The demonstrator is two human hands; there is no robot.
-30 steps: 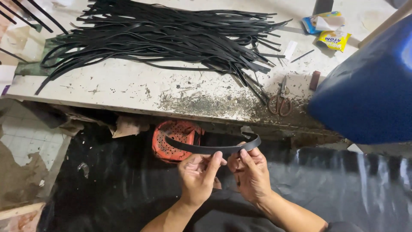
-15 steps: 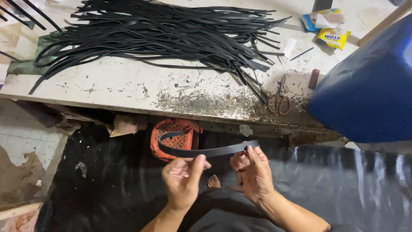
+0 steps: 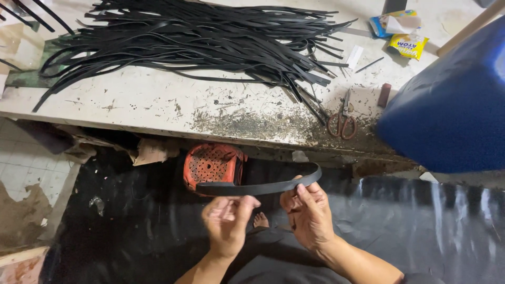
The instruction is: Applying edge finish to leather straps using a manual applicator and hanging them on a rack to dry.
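My left hand and my right hand both hold one black rubber strip in front of the table's near edge. The strip bows in a shallow curve, its right end turning up past my right fingers and its left end reaching out over a red perforated stool. My left thumb and fingers pinch it near the middle; my right fingers pinch it farther right. A big heap of like black strips lies on the white worktable.
Red-handled scissors lie near the table's front right, by a small brown block. A large blue object overhangs the right side. Yellow and blue packets sit at the back right. Black sheeting covers the floor below.
My hands have shifted slightly lower and left with the strip. The strip's left end has slid farther out over the red stool.
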